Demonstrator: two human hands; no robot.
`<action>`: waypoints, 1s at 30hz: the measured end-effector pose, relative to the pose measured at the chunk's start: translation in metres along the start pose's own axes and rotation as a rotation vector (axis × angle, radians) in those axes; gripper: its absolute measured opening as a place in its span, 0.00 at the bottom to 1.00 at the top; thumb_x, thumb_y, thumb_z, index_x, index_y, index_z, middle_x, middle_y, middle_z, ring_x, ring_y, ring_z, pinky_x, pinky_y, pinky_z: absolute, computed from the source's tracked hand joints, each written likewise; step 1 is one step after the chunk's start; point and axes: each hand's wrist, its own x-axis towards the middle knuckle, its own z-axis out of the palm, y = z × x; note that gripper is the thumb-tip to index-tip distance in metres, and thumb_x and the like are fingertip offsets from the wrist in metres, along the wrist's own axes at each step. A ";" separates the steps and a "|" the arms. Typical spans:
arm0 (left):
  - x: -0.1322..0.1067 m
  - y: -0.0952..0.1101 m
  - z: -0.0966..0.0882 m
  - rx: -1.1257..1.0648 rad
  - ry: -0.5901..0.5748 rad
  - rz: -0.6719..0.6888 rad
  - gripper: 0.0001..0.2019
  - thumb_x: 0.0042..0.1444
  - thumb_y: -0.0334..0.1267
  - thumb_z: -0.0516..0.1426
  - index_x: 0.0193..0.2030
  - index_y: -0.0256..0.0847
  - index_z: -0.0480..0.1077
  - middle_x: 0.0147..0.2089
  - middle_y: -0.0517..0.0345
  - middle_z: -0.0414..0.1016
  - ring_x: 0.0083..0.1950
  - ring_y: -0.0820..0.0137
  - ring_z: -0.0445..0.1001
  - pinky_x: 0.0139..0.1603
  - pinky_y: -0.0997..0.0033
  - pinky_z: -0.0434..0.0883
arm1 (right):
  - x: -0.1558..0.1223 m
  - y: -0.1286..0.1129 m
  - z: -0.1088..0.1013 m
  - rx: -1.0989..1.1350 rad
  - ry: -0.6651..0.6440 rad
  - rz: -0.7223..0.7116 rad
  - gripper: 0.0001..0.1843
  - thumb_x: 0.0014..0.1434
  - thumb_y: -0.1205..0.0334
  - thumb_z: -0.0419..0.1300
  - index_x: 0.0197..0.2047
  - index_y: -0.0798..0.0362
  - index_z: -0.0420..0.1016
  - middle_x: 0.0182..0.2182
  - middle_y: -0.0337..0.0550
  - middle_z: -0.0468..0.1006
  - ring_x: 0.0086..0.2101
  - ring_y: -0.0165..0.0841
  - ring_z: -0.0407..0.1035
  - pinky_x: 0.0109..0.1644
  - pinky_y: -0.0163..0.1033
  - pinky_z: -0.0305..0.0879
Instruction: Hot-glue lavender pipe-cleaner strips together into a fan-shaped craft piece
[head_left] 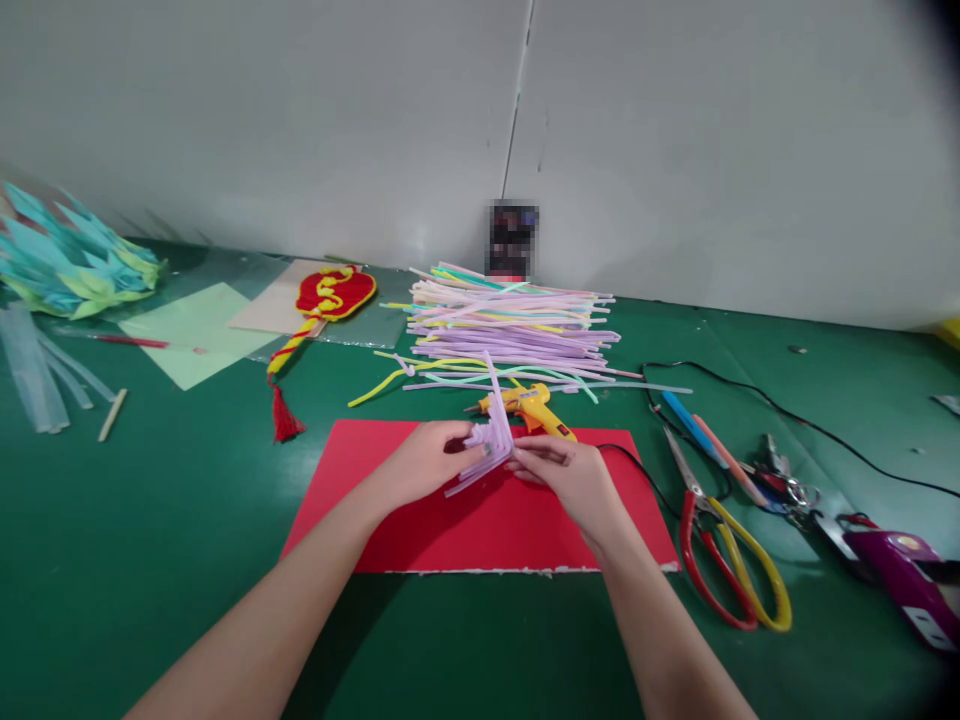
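Lilac pipe cleaners (489, 440), folded into a small bundle, hang over the red sheet (465, 545), pinched between left hand (424, 465) and right hand (574, 478); both sets of fingertips press together on it and hide its lower folds. At four o'clock a purple tool (904, 578) is cut by the frame edge. A pixelated patch (512, 240) at twelve o'clock cannot be made out. A yellow glue gun (534, 408) lies just beyond, partly hidden by the bundle. Green table covering (150, 560) runs to a pale grey wall (300, 120)
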 end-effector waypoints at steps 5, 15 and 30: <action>0.000 0.000 0.003 0.033 0.040 0.004 0.12 0.52 0.45 0.53 0.32 0.38 0.70 0.33 0.58 0.74 0.33 0.68 0.69 0.31 0.74 0.62 | 0.001 0.002 0.001 0.001 -0.001 -0.008 0.15 0.42 0.57 0.67 0.34 0.57 0.77 0.25 0.44 0.79 0.30 0.34 0.75 0.39 0.38 0.73; 0.006 -0.010 0.011 0.016 0.086 0.026 0.16 0.50 0.51 0.54 0.33 0.38 0.69 0.33 0.57 0.73 0.34 0.67 0.69 0.32 0.73 0.63 | 0.000 0.003 0.003 -0.003 -0.007 -0.011 0.16 0.41 0.56 0.67 0.33 0.57 0.77 0.25 0.43 0.79 0.30 0.35 0.75 0.39 0.39 0.73; 0.004 -0.010 0.010 0.061 0.097 -0.004 0.16 0.49 0.50 0.54 0.28 0.37 0.67 0.25 0.61 0.66 0.28 0.72 0.63 0.26 0.74 0.56 | 0.000 0.002 0.003 0.000 -0.029 -0.018 0.15 0.43 0.57 0.66 0.33 0.56 0.74 0.26 0.43 0.79 0.31 0.34 0.75 0.39 0.39 0.72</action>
